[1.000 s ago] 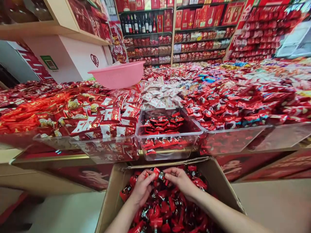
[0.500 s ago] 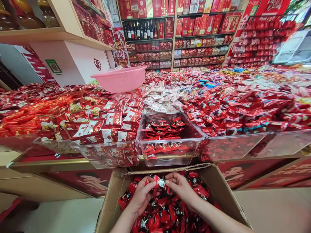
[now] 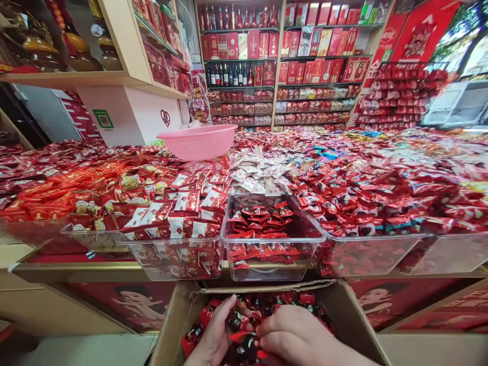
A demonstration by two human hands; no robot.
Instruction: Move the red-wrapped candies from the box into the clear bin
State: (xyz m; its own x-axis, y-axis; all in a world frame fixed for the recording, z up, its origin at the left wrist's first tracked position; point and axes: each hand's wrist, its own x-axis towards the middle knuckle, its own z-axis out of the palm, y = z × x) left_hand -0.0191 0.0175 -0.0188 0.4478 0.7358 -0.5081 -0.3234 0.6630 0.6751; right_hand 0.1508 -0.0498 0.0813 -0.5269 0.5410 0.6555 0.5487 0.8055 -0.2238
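In the head view, a cardboard box [image 3: 358, 315] full of red and black wrapped candies stands below the counter, and both my hands are inside it. My left hand [image 3: 218, 333] is cupped, thumb up, around a wrapped candy [image 3: 237, 321]. Beside it, my right hand [image 3: 292, 333] has its fingers closed at the red end of another wrapped candy [image 3: 246, 344]; its fingertips are partly hidden. Just beyond the box, a clear plastic bin [image 3: 272, 262] holds similar red candies, lined up at its front and heaped behind.
Neighbouring clear bins [image 3: 171, 259] on the counter are piled with red and white packets. A pink plastic basket [image 3: 198, 145] rests on the candy heaps. White packets [image 3: 259, 173] lie behind the middle bin. Shelves of bottles and red boxes [image 3: 244, 46] line the back.
Both hands have lowered into the box from just above its candies, where they held one candy together. My right hand has turned palm down. The camera view has tilted up.
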